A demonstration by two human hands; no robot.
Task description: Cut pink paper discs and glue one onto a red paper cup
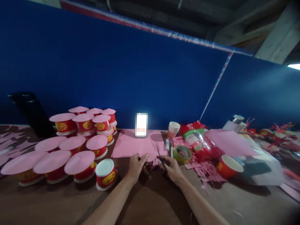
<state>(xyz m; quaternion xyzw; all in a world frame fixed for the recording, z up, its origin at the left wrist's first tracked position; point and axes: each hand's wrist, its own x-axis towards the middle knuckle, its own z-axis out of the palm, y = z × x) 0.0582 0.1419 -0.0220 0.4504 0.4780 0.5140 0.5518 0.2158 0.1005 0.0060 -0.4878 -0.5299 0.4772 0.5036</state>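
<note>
Near the middle of the table, my left hand (pixel 137 166) pinches a piece of pink paper (pixel 148 152) between thumb and fingers. To its right, my right hand (pixel 170 167) is closed around dark scissors (pixel 160 155), whose blades point up and away beside the paper. A small pink strip (pixel 154 163) lies or hangs between the two hands. Behind them is a stack of pink sheets (pixel 124 143), with a bright upright screen (pixel 141 125) at its back edge.
Red cups with pink paper discs (pixel 79 162) and an uncovered cup (pixel 106 174) stand at left. At right are green tape (pixel 182 154), a glue stick (pixel 167 144), pink scraps (pixel 208 170), a red packet (pixel 194 137) and an open red cup (pixel 229 167). A blue wall (pixel 117 72) rises behind.
</note>
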